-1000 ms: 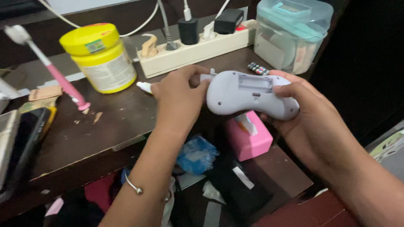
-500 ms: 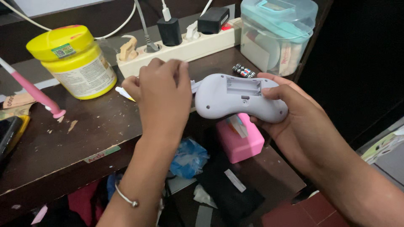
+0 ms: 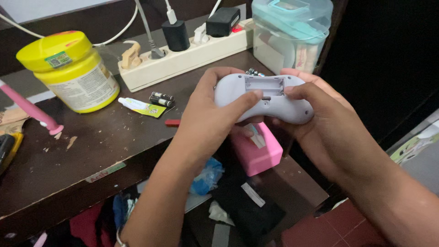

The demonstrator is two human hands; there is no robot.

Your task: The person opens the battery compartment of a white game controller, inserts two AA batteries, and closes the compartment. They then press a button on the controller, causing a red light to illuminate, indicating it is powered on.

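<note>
Both hands hold a light grey game controller (image 3: pixel 279 101) upside down, with its open battery compartment (image 3: pixel 265 84) facing up. My left hand (image 3: pixel 215 116) grips its left end, thumb lying across the back. On the right end is my right hand (image 3: pixel 320 119), fingers curled over the top edge. Two small black batteries (image 3: pixel 161 99) lie on the dark wooden desk (image 3: pixel 91 151) to the left of the hands. More batteries (image 3: pixel 254 72) peek out behind the controller.
A white power strip (image 3: pixel 183 59) with plugs runs along the back. A yellow-lidded jar (image 3: pixel 71 71) stands at left, next to a small tube (image 3: pixel 141 107) and a pink stick (image 3: pixel 32 112). A clear teal-lidded box (image 3: pixel 290 32) is at back right. A pink box (image 3: pixel 258 148) sits below the desk.
My left hand has come off the desk and back onto the controller's left end. Two batteries now lie uncovered on the desk where that hand was.
</note>
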